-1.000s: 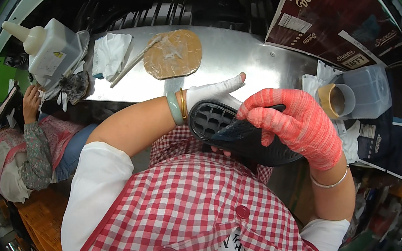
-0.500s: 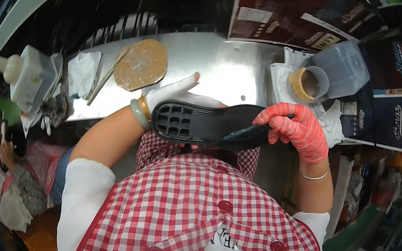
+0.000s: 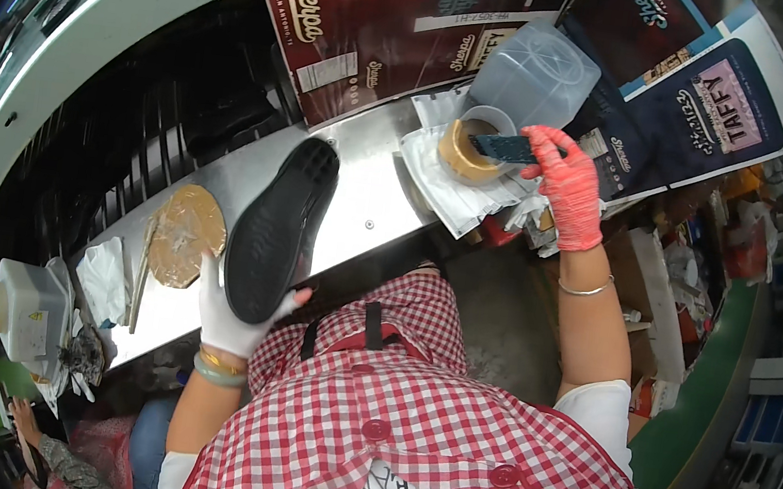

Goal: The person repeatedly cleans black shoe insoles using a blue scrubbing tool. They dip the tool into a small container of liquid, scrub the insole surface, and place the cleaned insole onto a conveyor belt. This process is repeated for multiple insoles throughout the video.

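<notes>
My left hand (image 3: 228, 320), in a white glove, holds a black shoe sole (image 3: 278, 226) by its near end. The sole tilts up and away over the metal table, fingers and thumb around its edges. My right hand (image 3: 569, 193), in a pink-red glove, pinches a small dark flat strip (image 3: 511, 149), perhaps a brush or scraper. The strip's end lies over the mouth of a clear cup (image 3: 488, 118) with a tan tape-like band (image 3: 461, 158) around it. Whether the strip touches the cup's contents, I cannot tell.
A translucent plastic container (image 3: 537, 72) stands behind the cup, on white cloth (image 3: 465, 205). A tan disc (image 3: 187, 236) and a thin stick (image 3: 142, 277) lie left of the sole. Further left stands a white squeeze bottle (image 3: 29, 312). Printed maroon sheets (image 3: 389, 29) line the back. Another person's hand (image 3: 26, 420) shows lower left.
The right hand has left the sole and moved to the cup with the dark strip. The left hand has turned the sole from lying crosswise to pointing away. The view has turned.
</notes>
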`<state>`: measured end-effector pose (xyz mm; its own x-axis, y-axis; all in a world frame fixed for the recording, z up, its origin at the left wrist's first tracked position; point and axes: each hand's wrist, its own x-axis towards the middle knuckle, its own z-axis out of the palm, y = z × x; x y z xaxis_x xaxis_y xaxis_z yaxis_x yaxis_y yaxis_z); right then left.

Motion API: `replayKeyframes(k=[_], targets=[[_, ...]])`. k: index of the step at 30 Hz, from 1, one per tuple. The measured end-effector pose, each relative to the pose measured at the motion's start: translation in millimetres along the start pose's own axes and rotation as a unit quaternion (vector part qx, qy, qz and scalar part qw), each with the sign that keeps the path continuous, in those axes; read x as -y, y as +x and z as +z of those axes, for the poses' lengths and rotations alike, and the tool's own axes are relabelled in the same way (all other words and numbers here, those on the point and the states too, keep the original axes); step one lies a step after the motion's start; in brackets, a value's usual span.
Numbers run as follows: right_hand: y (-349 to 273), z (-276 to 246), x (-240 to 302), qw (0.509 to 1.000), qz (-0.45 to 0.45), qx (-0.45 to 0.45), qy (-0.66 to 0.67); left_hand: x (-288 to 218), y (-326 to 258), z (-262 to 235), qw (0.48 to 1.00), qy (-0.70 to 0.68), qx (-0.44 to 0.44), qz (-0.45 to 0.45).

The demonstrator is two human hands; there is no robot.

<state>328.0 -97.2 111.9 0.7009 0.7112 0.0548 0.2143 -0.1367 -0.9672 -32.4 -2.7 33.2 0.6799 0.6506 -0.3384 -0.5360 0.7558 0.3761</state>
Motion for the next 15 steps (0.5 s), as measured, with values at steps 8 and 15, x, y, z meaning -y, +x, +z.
replayKeyframes(k=[8, 15], targets=[[18.2, 6.1, -19.8, 0.999, 0.029, 0.033, 0.011, 24.5, -17.6, -27.1, 0.995, -0.041, -0.045, -0.084], [-11.4, 14.6, -35.4, 0.973, 0.099, 0.038, 0.206, 23.5, 22.2, -7.2, 0.992, -0.074, 0.076, -0.064]])
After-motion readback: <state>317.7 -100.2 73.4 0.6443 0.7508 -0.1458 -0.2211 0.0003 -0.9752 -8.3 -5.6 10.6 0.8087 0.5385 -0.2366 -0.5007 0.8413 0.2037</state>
